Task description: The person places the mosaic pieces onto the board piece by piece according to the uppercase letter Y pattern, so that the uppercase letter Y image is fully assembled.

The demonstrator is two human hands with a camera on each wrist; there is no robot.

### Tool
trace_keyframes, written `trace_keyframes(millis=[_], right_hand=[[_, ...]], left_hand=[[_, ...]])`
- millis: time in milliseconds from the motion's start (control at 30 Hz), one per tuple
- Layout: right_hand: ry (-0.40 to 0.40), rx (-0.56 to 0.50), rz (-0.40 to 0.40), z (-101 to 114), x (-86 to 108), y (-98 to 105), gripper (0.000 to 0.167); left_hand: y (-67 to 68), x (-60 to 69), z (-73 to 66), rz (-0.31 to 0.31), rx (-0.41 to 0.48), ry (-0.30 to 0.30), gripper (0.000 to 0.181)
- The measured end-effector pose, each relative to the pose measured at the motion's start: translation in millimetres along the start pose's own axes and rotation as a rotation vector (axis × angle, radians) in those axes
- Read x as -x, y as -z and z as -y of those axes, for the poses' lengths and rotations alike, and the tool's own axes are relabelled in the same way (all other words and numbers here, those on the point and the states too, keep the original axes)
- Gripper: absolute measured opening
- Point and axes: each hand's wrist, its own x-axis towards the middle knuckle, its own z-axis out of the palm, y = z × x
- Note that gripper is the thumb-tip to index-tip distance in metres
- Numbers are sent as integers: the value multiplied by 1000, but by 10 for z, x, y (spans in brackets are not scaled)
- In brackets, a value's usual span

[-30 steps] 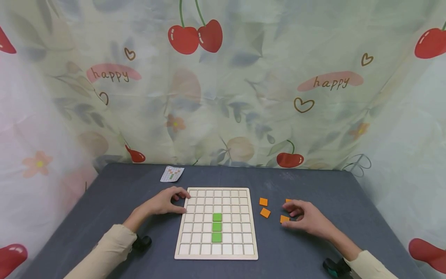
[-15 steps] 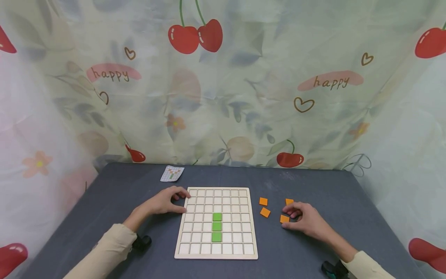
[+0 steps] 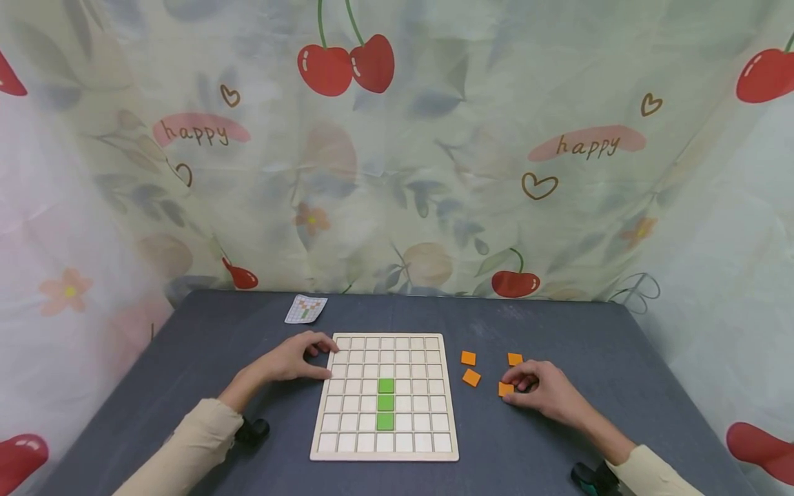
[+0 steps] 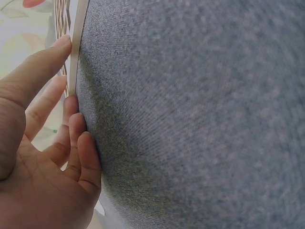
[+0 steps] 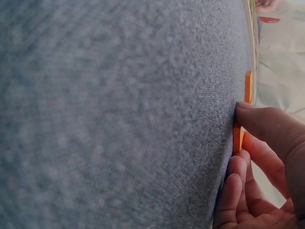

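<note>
Fingers point(image 5: 231, 192) of the right hand point(image 3: 547, 392) pinch an orange tile point(image 3: 505, 389).

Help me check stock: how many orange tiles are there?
4: one tile in the right grip, one just beyond, two nearer the board; the grip may hide more.

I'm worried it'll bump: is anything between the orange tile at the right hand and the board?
Yes, two loose orange tiles lie flat on the table between the orange tile at the right hand and the grid board. Lifting over them would probably work.
</note>
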Motion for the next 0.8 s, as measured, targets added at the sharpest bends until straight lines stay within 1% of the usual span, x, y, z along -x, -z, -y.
trace_keyframes(millis=[200, 467, 633, 800], right_hand=[[21, -9, 8, -9, -4, 7, 22], [39, -35, 44, -38, -25, 30, 21], [58, -77, 68, -14, -31, 57, 21], [89, -137, 98, 42, -43, 77, 22]], left_hand=[[5, 7, -16, -2, 1, 3, 41], [3, 5, 8, -3, -5, -8, 41], [-1, -6, 25, -2, -8, -18, 41], [-4, -12, 30, 2, -4, -14, 41]])
